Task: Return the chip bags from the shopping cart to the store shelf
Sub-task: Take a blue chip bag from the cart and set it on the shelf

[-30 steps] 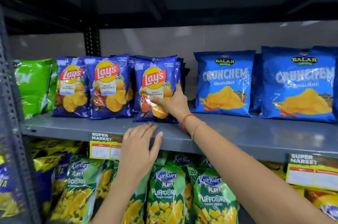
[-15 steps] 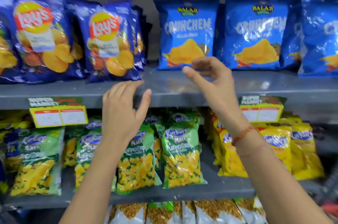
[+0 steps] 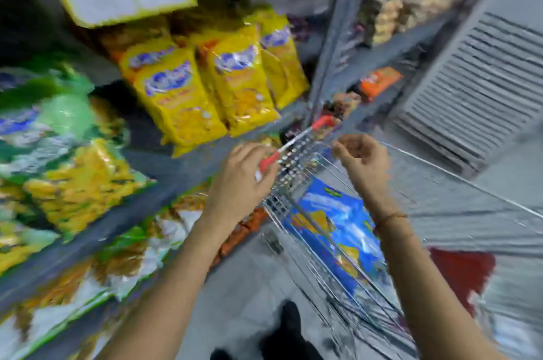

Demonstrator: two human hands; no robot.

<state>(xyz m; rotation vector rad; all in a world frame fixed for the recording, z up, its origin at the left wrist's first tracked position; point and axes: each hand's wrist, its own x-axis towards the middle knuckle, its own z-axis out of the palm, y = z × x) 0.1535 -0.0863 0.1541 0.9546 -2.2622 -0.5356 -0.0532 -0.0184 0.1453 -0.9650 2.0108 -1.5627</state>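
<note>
A blue chip bag (image 3: 338,230) lies inside the wire shopping cart (image 3: 296,159) at the lower right. My left hand (image 3: 241,180) hovers by the cart's near rim, its spread fingertips at the red end of the cart's handle (image 3: 321,123); motion blur hides whether they touch it. My right hand (image 3: 361,159) hangs above the cart's basket with fingers loosely bent and nothing in them. The store shelf (image 3: 164,165) with yellow chip bags (image 3: 176,101) and green bags (image 3: 44,130) rises on the left.
A grey shelf upright (image 3: 332,45) stands just behind the cart. More snack packs fill the lowest shelf (image 3: 123,256). A louvred panel (image 3: 476,101) is at the right. A dark shoe (image 3: 289,327) is on the grey floor.
The view swung down and right, from the shelf of blue bags to the cart. My right hand left the shelf and came over the cart; my left hand dropped to the cart's handle.
</note>
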